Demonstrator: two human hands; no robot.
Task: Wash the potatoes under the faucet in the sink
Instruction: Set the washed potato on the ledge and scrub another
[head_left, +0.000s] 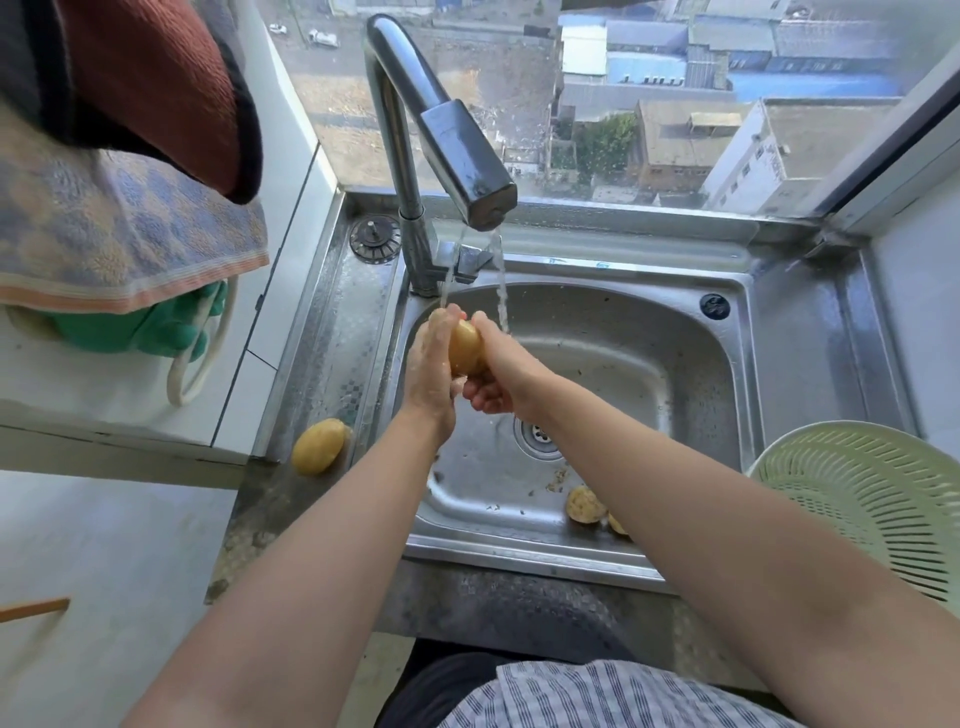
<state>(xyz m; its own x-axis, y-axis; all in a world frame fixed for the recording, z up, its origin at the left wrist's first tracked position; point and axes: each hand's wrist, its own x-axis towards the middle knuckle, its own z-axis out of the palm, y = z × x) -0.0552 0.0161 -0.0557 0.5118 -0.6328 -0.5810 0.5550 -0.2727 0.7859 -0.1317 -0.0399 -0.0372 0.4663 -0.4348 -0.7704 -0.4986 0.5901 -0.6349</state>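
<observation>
Directly below the faucet (465, 166) spout, the left hand (430, 366) and right hand (496, 382) clasp one potato (466, 347) between them over the sink (675, 338), its long axis upright, with the water (502, 296) falling just either side of its top.

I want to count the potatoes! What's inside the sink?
The sink holds a drain, dirt bits, a dirty potato near the front and a second potato mostly hidden by the right forearm. A held potato hangs above.
</observation>
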